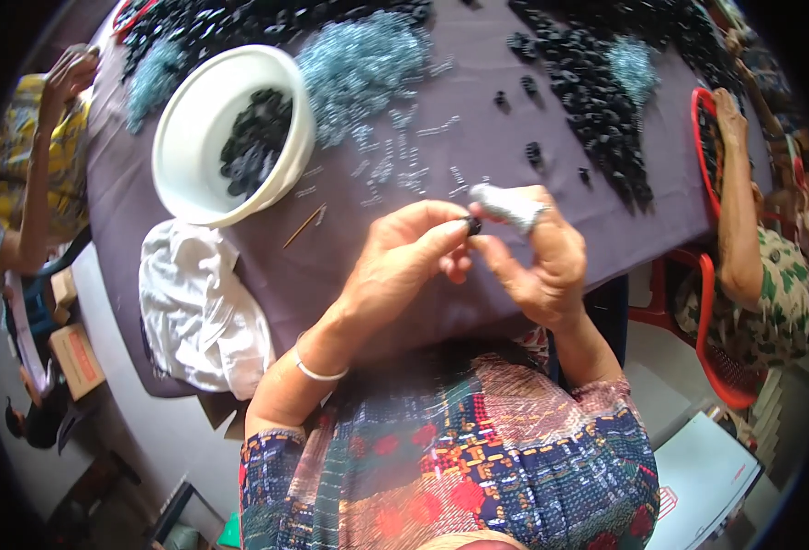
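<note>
Over the near edge of the table, my left hand [403, 252] pinches a small black piece [473, 225] between thumb and index finger. My right hand [547, 261] meets it from the other side, thumb and index finger closed about the same piece. A silvery wrap [512, 208] covers the right index finger. Too little of the piece shows to tell its exact kind. Just beyond my hands lie scattered thin, shiny, ridged strips [409, 170], which lead back to a large pale-blue heap [363, 69] of them.
A white basin [171, 156] with black pieces stands at left, beside a white cloth [193, 302] and a thin brown stick [304, 226]. Black pieces [597, 119] spread across the far right. Other people sit at both sides; a red chair [712, 339] is at right.
</note>
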`<state>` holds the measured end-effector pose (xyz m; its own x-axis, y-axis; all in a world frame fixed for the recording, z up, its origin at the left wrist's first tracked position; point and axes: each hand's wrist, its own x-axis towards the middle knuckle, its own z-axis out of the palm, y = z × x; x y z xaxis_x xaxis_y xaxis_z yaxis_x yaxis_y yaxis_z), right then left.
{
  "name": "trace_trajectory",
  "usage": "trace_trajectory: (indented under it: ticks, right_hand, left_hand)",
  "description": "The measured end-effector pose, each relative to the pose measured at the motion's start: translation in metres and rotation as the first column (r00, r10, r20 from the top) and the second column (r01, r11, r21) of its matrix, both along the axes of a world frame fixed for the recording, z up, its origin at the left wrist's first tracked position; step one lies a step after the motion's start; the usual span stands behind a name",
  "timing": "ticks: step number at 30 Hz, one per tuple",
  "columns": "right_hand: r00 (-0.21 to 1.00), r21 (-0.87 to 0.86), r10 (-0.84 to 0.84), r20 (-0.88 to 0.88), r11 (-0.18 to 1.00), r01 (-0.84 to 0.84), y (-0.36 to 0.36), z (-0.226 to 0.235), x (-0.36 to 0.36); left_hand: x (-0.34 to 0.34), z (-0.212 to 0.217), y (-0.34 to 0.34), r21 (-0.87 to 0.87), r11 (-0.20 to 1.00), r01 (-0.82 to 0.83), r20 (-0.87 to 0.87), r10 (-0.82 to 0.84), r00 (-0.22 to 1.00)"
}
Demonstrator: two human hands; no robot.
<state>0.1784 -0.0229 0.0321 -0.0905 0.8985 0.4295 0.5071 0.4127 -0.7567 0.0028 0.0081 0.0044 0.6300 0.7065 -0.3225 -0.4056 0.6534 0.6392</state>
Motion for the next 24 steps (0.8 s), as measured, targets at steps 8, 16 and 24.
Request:
trace_trajectory:
  ticks: [8,16,24]
  right_hand:
    - [0.967,-0.111,0.147,-0.206,0.979,-0.172,0.006,-0.006,0.005]
    - [0.979,0.060,-0.166,0.118,0.985,0.160,0.019,-0.002,0.043]
    - [0.762,0.069,-0.571,0.307,0.811,0.580,0.011,-0.017,0.087]
  left_hand:
    - [-0.012,0.006,0.003,0.065,0.996,0.063,-0.052,-0.059,0.997]
    - [-0.009,0.004,0.005,0.023,0.995,0.099,-0.132,-0.095,0.987]
    - [-0.008,0.007,0.005,0.030,0.996,0.088,-0.130,-0.083,0.988]
